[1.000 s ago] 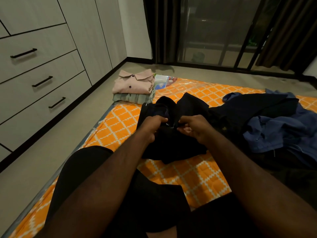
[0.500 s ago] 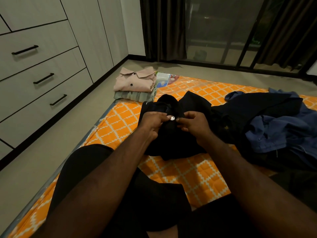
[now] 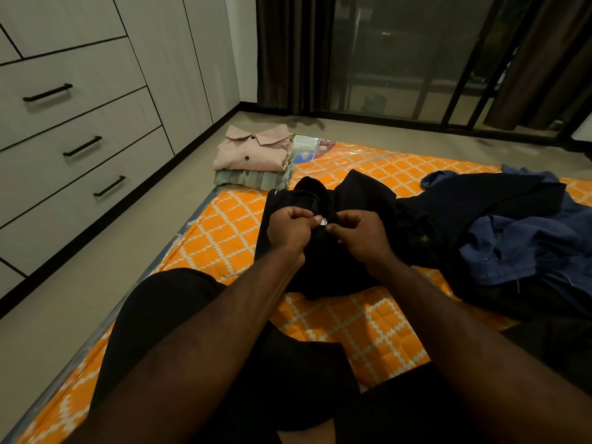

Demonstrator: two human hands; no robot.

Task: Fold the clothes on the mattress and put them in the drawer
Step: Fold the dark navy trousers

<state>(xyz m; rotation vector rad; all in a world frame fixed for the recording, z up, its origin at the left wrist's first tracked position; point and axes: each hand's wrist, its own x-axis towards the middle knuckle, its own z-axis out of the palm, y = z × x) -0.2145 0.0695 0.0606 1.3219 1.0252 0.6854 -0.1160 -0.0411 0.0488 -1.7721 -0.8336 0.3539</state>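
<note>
The black garment [image 3: 352, 200] lies bunched on the orange patterned mattress [image 3: 230, 225], in front of the seated person's knees; it is the landmark here. The left hand [image 3: 288, 230] has its fingers curled into the garment's cloth just left of a small silver button [image 3: 323, 222]; the right hand [image 3: 358, 238] pinches the cloth just right of that button with thumb and fingertips, so both hands grip the same garment with the button between them. Any marking on the button is too small to read.

Right of the black garment, touching it, lies a dark navy garment [image 3: 480, 200] with a small yellow label [image 3: 424, 238] whose writing cannot be made out; beyond it is a loose heap of blue clothes [image 3: 519, 248]. Behind and left of the black garment, a folded pink shirt [image 3: 253, 152] rests on a folded grey-green garment [image 3: 253, 179]; beside that stack a printed label [image 3: 307, 149] shows under the mattress's plastic wrap, its text illegible. Well left of the black garment, across the floor, are closed drawers [image 3: 80, 149] with black handles.
</note>
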